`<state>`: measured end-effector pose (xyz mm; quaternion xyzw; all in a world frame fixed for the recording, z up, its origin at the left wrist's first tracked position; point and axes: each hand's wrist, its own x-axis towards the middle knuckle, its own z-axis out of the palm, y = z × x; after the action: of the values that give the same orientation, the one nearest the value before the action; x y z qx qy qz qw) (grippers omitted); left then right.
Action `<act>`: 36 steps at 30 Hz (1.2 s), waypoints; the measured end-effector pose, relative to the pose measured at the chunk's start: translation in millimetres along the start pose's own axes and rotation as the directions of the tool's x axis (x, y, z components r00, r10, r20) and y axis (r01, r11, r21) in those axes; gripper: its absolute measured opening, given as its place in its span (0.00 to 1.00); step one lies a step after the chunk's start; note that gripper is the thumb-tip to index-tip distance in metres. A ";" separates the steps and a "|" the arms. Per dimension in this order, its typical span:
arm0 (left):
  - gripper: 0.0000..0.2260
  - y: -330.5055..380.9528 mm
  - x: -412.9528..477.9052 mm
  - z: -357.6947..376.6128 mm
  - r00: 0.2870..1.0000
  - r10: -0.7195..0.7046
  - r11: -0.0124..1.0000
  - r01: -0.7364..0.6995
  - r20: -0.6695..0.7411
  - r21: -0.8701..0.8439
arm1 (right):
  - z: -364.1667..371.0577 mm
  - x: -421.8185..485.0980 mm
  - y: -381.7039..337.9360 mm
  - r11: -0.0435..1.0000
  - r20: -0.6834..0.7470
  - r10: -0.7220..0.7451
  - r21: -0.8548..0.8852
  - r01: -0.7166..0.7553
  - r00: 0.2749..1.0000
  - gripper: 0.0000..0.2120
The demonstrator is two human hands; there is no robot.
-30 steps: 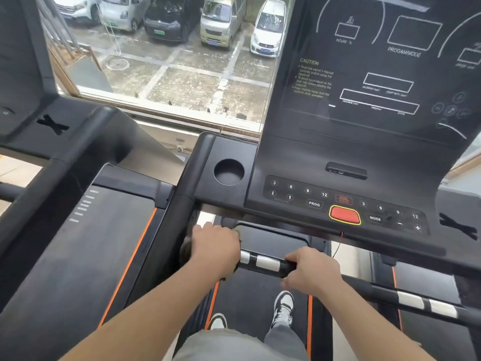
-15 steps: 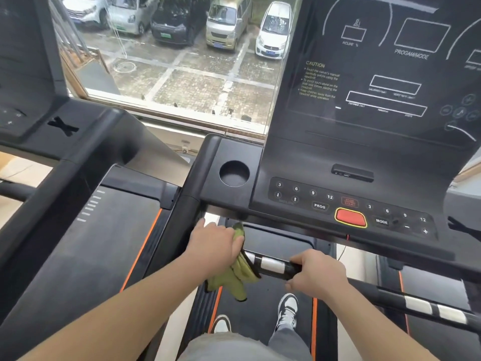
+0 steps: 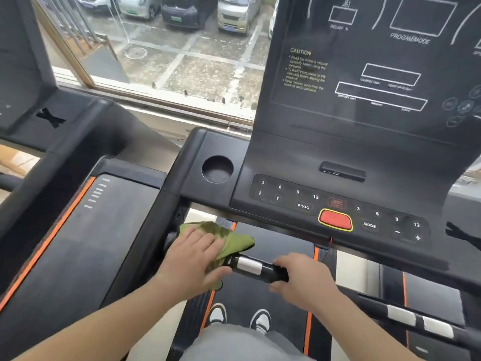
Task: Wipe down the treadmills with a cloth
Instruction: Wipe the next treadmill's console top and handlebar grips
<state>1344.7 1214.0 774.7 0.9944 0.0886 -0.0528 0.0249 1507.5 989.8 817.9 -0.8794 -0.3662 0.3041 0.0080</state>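
I stand on a black treadmill (image 3: 286,162) with a large dark console. A green cloth (image 3: 231,239) is draped over the left end of the black front handlebar (image 3: 260,268), which has silver sensor bands. My left hand (image 3: 192,261) lies on the cloth, with the thumb curled under the bar so that it grips cloth and bar together. My right hand (image 3: 302,280) grips the same bar just to the right of the silver band.
A second treadmill (image 3: 86,230) with orange trim stands close on the left. Above my hands are a cup holder (image 3: 217,169), a button panel and a red stop button (image 3: 335,220). A window (image 3: 166,53) ahead looks onto parked cars. My shoes (image 3: 239,316) are on the belt.
The cloth, hidden under my left hand a second ago, now spreads out over the bar's left end. My left hand has loosened its grip. The view has moved closer to the console.
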 end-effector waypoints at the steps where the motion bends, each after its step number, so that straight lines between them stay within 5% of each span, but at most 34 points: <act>1: 0.26 2.8 9.2 -6.1 0.995 -0.046 0.998 0.043 0.084 0.037 | -3.1 1.5 1.0 1.000 0.014 -0.014 -0.010 0.014 1.000 0.17; 8: 0.27 11.8 65.5 -24.8 0.894 -0.264 0.962 0.272 0.363 0.029 | -20.9 20.0 -10.9 0.994 0.128 -0.018 -0.102 0.031 0.992 0.13; 11: 0.24 12.9 98.3 -28.0 0.679 -0.328 0.923 0.380 0.656 0.069 | -23.8 20.4 -16.2 0.993 0.145 -0.012 -0.115 0.029 0.989 0.11; 13: 0.25 18.5 109.3 -31.5 0.614 -0.332 0.914 0.398 0.716 0.082 | -23.5 19.3 -16.3 0.993 0.135 -0.010 -0.117 0.026 0.991 0.11; 16: 0.27 33.6 95.0 -31.8 0.702 -0.378 0.908 0.407 0.603 0.097 | -21.1 15.8 -15.6 0.994 0.113 0.000 -0.112 0.013 0.994 0.10; 19: 0.26 48.7 44.6 -17.5 0.924 -0.352 0.929 0.365 0.149 -0.068 | -15.6 14.4 -12.6 0.995 0.090 0.010 -0.096 -0.001 0.996 0.08; 21: 0.20 59.7 -1.1 8.0 0.955 -0.281 0.949 0.261 -0.099 -0.176 | -14.6 16.0 -13.2 0.995 0.084 0.016 -0.100 -0.008 0.996 0.09; 24: 0.31 54.0 -41.2 39.4 0.968 -0.212 0.972 0.196 -0.133 -0.127 | -18.5 18.8 -16.1 0.991 0.122 0.054 -0.124 -0.039 0.991 0.13; 28: 0.31 16.8 -26.2 26.6 0.971 -0.184 0.983 0.184 -0.154 -0.014 | -23.2 25.0 -21.9 0.990 0.166 0.067 -0.134 -0.045 0.984 0.16; 32: 0.32 11.3 16.1 -14.3 0.936 -0.337 0.939 0.325 0.102 0.114 | -24.3 25.6 -24.3 0.990 0.172 0.088 -0.124 -0.067 0.981 0.17; 36: 0.33 -5.5 59.7 -26.2 0.861 -0.388 0.918 0.393 0.328 0.054 | -23.3 22.8 -23.7 0.990 0.155 0.115 -0.104 -0.100 0.981 0.17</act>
<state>1404.8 1231.3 793.9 0.9322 0.2831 -0.2229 0.0355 1517.5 1026.8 830.5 -0.8700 -0.3318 0.3558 -0.0802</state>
